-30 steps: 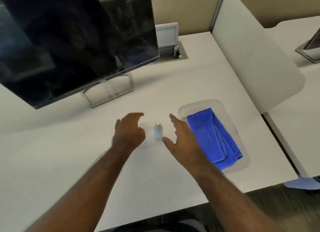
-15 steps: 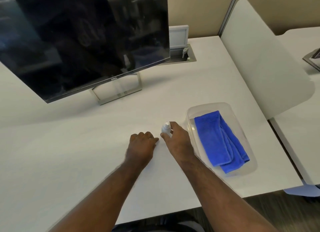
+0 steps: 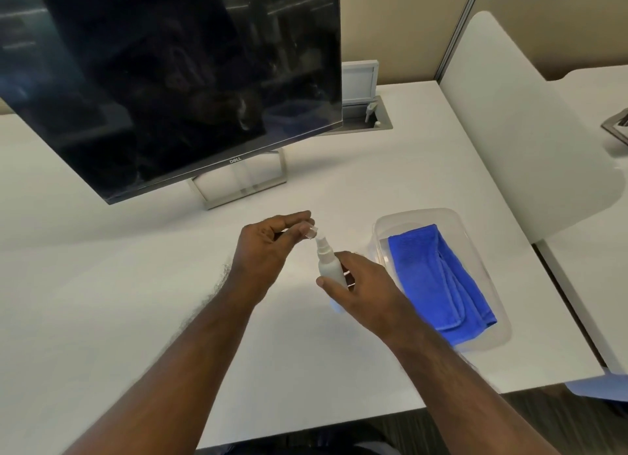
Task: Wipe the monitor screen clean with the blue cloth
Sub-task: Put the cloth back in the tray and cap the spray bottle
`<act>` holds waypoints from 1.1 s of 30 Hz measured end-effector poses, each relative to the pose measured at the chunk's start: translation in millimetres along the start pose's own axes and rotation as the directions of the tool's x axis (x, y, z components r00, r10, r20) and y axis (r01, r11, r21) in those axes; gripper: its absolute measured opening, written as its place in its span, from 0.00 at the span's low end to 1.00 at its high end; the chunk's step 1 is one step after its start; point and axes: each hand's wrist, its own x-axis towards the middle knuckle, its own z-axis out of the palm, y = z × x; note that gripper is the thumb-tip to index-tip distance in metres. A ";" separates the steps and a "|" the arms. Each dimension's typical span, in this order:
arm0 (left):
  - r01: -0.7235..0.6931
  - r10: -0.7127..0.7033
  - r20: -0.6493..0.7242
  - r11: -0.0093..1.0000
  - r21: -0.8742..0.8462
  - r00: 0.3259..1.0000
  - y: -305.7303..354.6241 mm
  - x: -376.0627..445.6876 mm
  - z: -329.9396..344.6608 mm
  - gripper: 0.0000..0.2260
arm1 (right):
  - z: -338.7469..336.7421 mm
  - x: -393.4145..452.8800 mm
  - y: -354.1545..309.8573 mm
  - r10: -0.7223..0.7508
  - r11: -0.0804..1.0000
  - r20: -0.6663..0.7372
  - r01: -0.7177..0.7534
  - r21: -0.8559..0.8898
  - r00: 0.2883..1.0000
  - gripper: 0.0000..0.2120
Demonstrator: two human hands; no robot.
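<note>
Both busy near tray (image 3: 380, 230): right hand (image 3: 367, 291) wrapped round spray bottle (image 3: 329, 267), left hand (image 3: 268, 250) pinching clear cap (image 3: 311, 233), baring nozzle; blue cloth (image 3: 438, 277) waiting inside.

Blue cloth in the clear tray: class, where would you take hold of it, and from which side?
Pinch the blue cloth at its raised top fold, coming from above: it lies flat and folded inside the clear tray, whose walls block a sideways approach.

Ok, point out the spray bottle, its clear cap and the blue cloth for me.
spray bottle (image 3: 329, 267), head view, on its white body above the gripping fingers.
clear cap (image 3: 311, 233), head view, on the cap between the fingertips.
blue cloth (image 3: 431, 271), head view, on the middle of the folded fabric.
</note>
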 end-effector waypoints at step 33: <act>-0.118 -0.037 0.248 0.805 0.581 0.968 -14.6 13.0 80.0 0.26 | -79.0 15.5 33.7 0.132 0.966 -0.396 -0.028 0.259 0.909 0.13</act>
